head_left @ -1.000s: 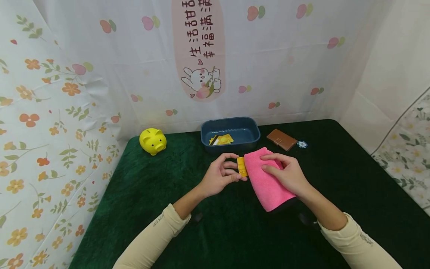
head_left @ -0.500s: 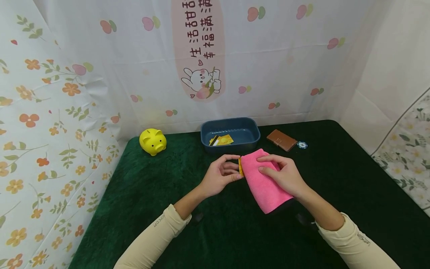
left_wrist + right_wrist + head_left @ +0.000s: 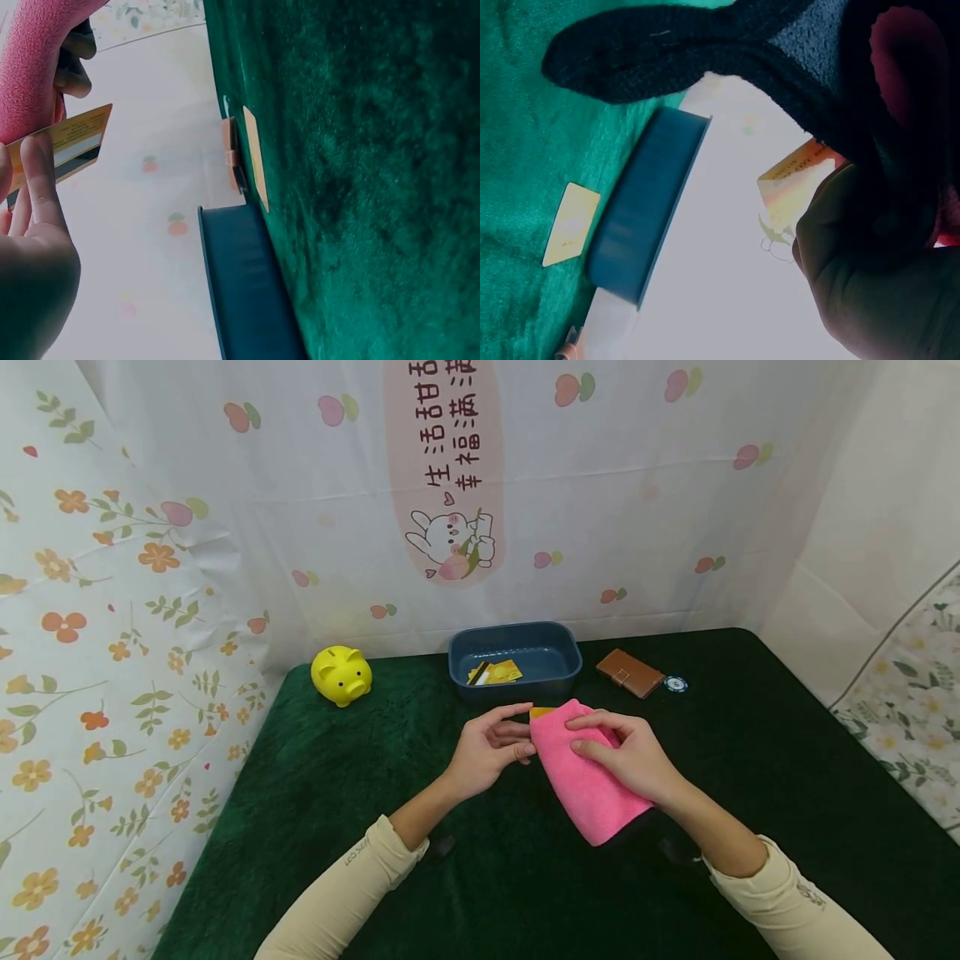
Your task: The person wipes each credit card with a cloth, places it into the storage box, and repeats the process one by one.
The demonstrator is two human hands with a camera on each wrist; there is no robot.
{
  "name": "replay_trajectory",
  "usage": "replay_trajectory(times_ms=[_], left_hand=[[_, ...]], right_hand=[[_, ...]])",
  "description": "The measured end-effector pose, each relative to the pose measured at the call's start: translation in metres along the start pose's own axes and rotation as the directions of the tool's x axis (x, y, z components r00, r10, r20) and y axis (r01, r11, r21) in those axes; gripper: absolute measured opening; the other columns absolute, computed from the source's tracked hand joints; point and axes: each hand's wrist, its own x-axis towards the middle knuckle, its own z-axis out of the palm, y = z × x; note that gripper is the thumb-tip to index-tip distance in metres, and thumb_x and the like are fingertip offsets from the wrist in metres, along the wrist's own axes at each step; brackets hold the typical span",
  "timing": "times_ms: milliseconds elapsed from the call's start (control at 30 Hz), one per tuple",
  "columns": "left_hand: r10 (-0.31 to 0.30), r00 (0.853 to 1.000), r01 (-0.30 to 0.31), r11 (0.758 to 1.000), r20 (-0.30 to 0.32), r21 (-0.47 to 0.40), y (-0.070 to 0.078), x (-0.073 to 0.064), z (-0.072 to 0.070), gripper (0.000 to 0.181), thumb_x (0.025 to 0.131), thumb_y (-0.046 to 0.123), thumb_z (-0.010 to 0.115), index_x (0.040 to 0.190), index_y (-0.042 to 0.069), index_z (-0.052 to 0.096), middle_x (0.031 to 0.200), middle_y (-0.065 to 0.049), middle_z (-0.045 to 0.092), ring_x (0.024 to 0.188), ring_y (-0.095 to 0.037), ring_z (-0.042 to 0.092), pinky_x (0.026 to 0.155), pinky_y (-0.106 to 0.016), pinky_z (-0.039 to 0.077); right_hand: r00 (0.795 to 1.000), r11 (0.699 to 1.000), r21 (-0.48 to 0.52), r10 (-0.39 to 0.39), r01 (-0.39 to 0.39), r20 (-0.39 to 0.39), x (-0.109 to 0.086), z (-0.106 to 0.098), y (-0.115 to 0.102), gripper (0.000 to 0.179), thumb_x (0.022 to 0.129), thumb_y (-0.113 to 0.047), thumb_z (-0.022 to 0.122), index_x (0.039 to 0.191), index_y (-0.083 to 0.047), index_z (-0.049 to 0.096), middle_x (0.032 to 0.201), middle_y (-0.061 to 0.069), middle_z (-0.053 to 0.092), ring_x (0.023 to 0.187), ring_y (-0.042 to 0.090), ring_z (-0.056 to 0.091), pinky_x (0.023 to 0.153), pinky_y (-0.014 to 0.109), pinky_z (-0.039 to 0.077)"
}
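Observation:
In the head view, my left hand (image 3: 483,752) is at the left edge of a gold bank card (image 3: 540,712), whose upper strip shows above a pink cloth (image 3: 581,777). The left wrist view shows the card (image 3: 81,139) pinched between thumb and fingers, its dark magnetic stripe visible. My right hand (image 3: 633,756) grips the cloth, thumb and fingers on its pink face, and lays it over the card. A dark grey underside of the cloth (image 3: 652,60) hangs down in the right wrist view, where the card (image 3: 795,176) pokes out beside the hand.
A blue tray (image 3: 558,685) at the back holds yellow cards (image 3: 504,672). Another gold card (image 3: 571,225) lies on the green tabletop (image 3: 337,827) before it. Left stands a yellow piggy bank (image 3: 341,677); right lie a brown wallet (image 3: 632,673) and a poker chip (image 3: 676,684).
The pink cloth and right hand have shifted left and slightly down across the card. More of the card is covered, with only its upper strip showing in the head view.

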Motion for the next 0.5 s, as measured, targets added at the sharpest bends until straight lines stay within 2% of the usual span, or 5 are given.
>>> replay_trajectory(times_ms=[300, 500], left_hand=[[0.073, 0.997, -0.074, 0.997, -0.031, -0.038, -0.0002, -0.0033, -0.0010, 0.048, 0.092, -0.005, 0.065, 0.138, -0.005, 0.049, 0.118, -0.029, 0.066, 0.094, -0.015, 0.071, 0.077, -0.037, 0.061], [0.113, 0.992, -0.117, 0.990, -0.049, -0.073, -0.0017, -0.0045, -0.0027, 0.049, 0.091, -0.007, 0.066, 0.136, -0.011, 0.046, 0.115, -0.034, 0.064, 0.091, -0.015, 0.071, 0.076, -0.035, 0.061]], right_hand=[[1.000, 0.999, -0.044, -0.019, 0.020, 0.023, -0.0025, -0.0020, -0.0014, 0.025, 0.096, -0.013, 0.065, 0.120, -0.005, 0.067, 0.120, 0.019, 0.060, 0.076, 0.026, 0.065, 0.063, 0.033, 0.057], [1.000, 0.998, -0.067, -0.011, 0.012, 0.021, -0.0057, -0.0063, -0.0009, 0.026, 0.096, -0.014, 0.065, 0.120, -0.005, 0.067, 0.126, 0.019, 0.058, 0.075, 0.025, 0.065, 0.063, 0.033, 0.057]])
